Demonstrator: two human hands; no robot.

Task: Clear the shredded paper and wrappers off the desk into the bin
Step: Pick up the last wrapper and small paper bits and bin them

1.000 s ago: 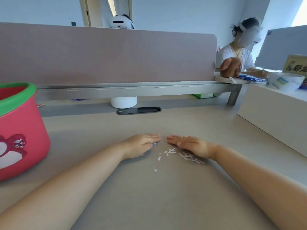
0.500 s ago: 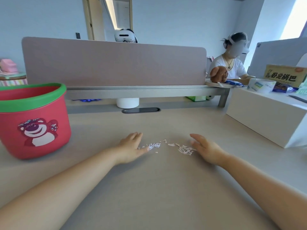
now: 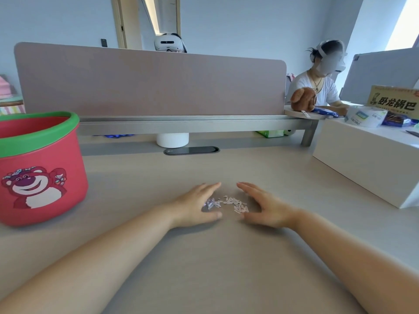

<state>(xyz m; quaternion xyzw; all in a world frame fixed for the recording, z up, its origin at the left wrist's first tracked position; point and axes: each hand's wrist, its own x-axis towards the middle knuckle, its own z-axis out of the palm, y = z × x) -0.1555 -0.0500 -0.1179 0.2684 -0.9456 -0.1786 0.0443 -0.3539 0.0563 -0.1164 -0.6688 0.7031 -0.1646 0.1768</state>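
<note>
**Two hands bracket a small pile of paper shreds**

The left hand (image 3: 195, 207) and the right hand (image 3: 265, 207) rest on the desk (image 3: 204, 268), palms turned toward each other. On each hand the fingers are straight and close together and the thumb is spread wide, so each hand makes an open curve that grips nothing. The tips of the left fingers (image 3: 210, 186) and the right fingers (image 3: 247, 188) point toward each other with a narrow gap between them. The two thumbs also point at each other with a gap.

The shredded paper (image 3: 226, 203) lies on the desk in the space between the two hands, nearer than the fingertips and beyond the thumbs. It is a loose scatter of short white and pale purple strips. The strips on the left lie just beside the left palm, and those on the right lie near the right thumb. I cannot tell whether any strip touches skin.

The bin (image 3: 40, 168), red with a green rim and a bear picture, stands upright on the desk well apart from the left fingers, out to their left. A white box (image 3: 362, 164) sits well to the right of the right fingers. Beyond the fingertips a dark cable slot (image 3: 191, 150) is set in the desk, and past it stands a partition (image 3: 149, 82).
</note>
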